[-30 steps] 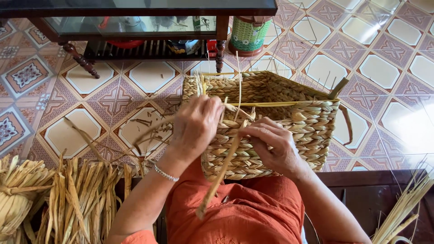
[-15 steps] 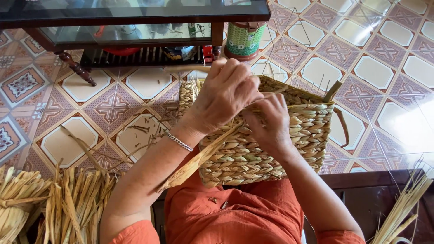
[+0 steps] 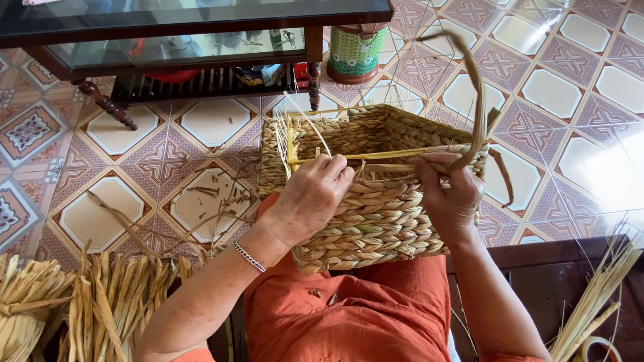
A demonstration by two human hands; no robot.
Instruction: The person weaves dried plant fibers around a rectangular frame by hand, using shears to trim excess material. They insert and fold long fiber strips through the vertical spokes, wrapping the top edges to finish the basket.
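Patterned floor tiles in cream, brown and purple fill most of the view, bare to the right and strewn with short straw scraps to the left of the basket. Along the top edge stands one low glass-topped table on turned wooden legs, with a shelf of clutter beneath, and one green woven canister sits just beside its right leg.

One rectangular woven basket, open side up, rests on the person's lap against orange cloth, its far rim reaching out over the tiles. The left hand is curled over the near rim, fingers pressing the braided wall. The right hand is closed around a long flat reed strand that arcs up above the basket's right corner.

Two heaps of dried reed bundles lie at the lower left, close to the left elbow, and one looser sheaf of thin stalks leans at the lower right over a dark wooden bench edge. A thin bracelet circles the left wrist.
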